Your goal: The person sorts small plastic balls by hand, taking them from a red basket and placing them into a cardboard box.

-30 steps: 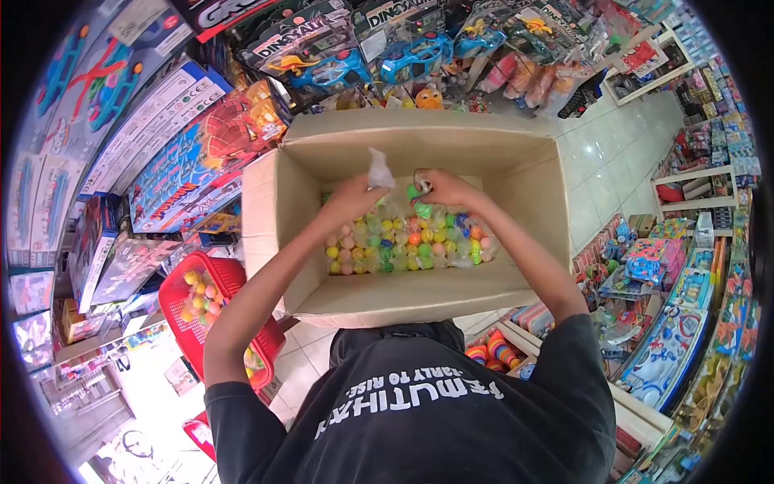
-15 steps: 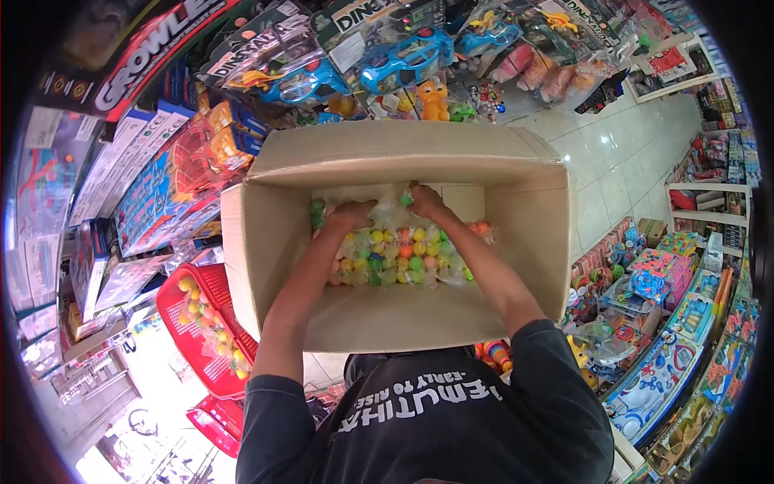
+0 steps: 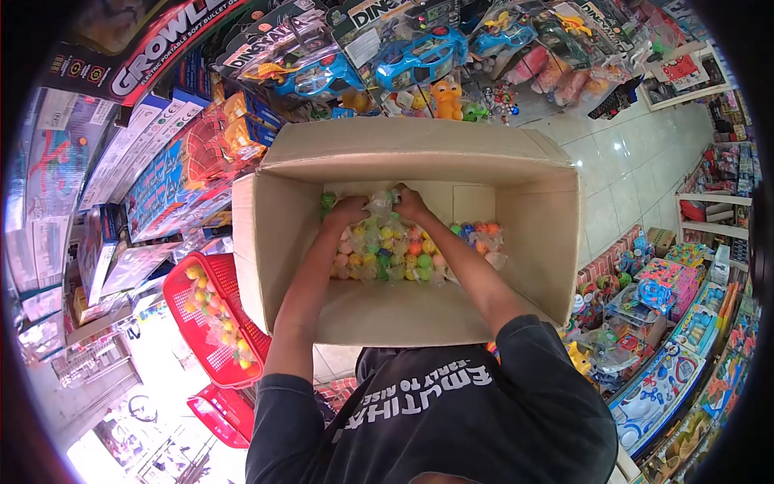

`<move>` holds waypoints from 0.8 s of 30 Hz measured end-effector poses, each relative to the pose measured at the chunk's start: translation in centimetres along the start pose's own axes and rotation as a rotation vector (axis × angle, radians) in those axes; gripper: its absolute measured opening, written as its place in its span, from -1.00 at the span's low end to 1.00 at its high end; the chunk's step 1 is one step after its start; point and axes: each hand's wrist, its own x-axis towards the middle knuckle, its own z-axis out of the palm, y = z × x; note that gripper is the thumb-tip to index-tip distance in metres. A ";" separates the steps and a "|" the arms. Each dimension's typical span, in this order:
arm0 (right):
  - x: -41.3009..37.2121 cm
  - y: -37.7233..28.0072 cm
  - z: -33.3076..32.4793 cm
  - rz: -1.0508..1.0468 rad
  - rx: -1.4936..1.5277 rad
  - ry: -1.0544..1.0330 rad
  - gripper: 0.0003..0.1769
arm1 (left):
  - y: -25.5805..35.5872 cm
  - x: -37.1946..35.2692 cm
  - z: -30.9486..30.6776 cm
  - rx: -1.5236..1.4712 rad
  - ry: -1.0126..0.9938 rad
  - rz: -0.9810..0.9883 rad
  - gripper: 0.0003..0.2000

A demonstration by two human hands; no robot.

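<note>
A large open cardboard box [image 3: 532, 234] stands before me. Inside, several clear plastic bags of small coloured balls [image 3: 389, 256] lie on the bottom, mostly yellow, green, orange and pink. Deep in the box, near its far wall, both of my hands are closed on the crumpled clear plastic of one bag. My left hand [image 3: 348, 211] grips the plastic from the left. Close beside it, my right hand [image 3: 411, 203] pinches the plastic, its fingertips partly hidden. More green balls [image 3: 327, 200] show in the far left corner, beyond my left hand.
A red plastic basket [image 3: 179, 292] with bagged balls sits left of the box, with another red container [image 3: 219, 413] below it. Boxed toys [image 3: 173, 181] are stacked at left. Packaged blue toy glasses [image 3: 423, 60] line the far side. Tiled floor [image 3: 621, 169] and toy shelves lie right.
My hands have come closer together, the right one moving left toward the other, with plastic bunched between them. The whole view has shifted slightly.
</note>
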 end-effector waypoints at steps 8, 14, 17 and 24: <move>-0.3 1.0 3.1 -0.023 0.204 -0.085 -0.26 | -0.5 -0.6 0.5 -0.114 0.055 -0.012 -0.54; 0.1 1.8 3.6 0.002 0.116 -0.073 -0.27 | 0.1 -1.0 0.0 -0.218 0.096 0.069 -0.49; 0.0 1.8 3.5 -0.033 0.089 -0.053 -0.29 | -0.3 0.0 -0.4 -0.188 0.137 0.011 -0.48; 0.1 1.8 0.1 -0.035 0.173 -0.319 -0.31 | 2.7 -1.9 -2.3 -0.486 0.314 -0.024 -0.52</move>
